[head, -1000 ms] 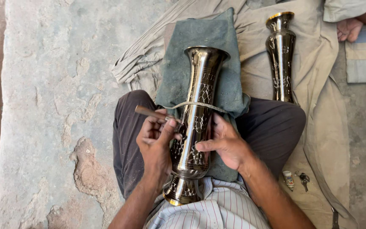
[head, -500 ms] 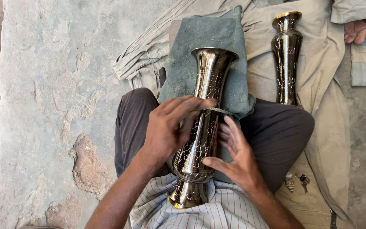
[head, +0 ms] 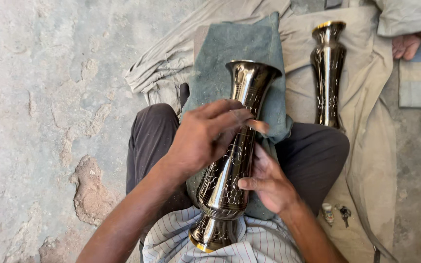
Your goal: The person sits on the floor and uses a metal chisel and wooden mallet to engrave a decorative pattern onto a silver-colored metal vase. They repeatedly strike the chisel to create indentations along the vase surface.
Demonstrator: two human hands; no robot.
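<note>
Outdoors on cracked concrete floor (head: 49, 97), both hands grip an engraved brass vase (head: 235, 151).

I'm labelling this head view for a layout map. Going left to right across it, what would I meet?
Bare stone floor → left hand → engraved metal vase on the lap → right hand → second vase lying on beige cloth → another person's hand.

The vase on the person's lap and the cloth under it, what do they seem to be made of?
Vase: likely polished metal, perhaps brass; mirror-like dark sheen, engraved pale patterns, golden base rim. Cloth: soft woven fabric, dull grey-green, creased and matte.
</note>
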